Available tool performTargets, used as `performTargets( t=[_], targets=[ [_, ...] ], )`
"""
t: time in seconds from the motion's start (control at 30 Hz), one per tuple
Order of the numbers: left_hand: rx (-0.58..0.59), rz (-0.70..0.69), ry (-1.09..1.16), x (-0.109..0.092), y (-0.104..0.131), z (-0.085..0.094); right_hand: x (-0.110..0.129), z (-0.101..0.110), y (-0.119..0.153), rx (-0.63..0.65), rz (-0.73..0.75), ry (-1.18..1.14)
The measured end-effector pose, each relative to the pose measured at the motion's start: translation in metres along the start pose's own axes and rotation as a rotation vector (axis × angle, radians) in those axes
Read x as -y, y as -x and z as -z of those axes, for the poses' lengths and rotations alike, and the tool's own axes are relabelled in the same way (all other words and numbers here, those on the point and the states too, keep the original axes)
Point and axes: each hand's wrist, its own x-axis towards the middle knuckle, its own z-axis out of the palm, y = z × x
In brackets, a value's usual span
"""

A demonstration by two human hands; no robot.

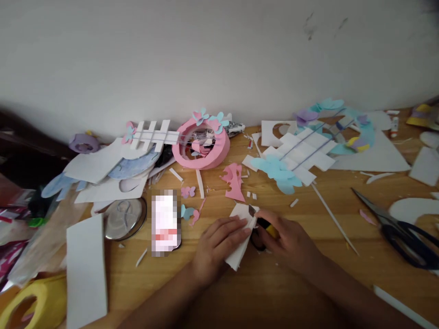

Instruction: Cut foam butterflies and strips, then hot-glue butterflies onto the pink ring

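My left hand (219, 244) grips a narrow white board piece (239, 249) above the tabletop, its fingers lying across the face and its thumb hidden. My right hand (286, 237) is closed around black-and-yellow-handled scissors (270, 230). A short grey stretch of blade shows at the board's upper right edge, by my right index finger; the rest is covered. A pink paper scrap (234, 183) lies just beyond my hands. Left of them is a phone (166, 224) with a blurred-out screen.
A pink paper guitar shape (219, 153) and a white-and-blue one (305, 151) lie toward the wall. Large dark-handled scissors (394, 233) rest at right. On the left are a white board strip (85, 269), a round clear-topped case (123, 219) and a yellow tape roll (46, 299).
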Motion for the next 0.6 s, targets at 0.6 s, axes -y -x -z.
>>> performTargets(
  t=[0.6],
  targets=[
    [-0.057, 0.04, 0.219, 0.0065, -0.0062, -0.0002, -0.0009, 0.0017, -0.003, 0.007, -0.088, -0.111]
  ],
)
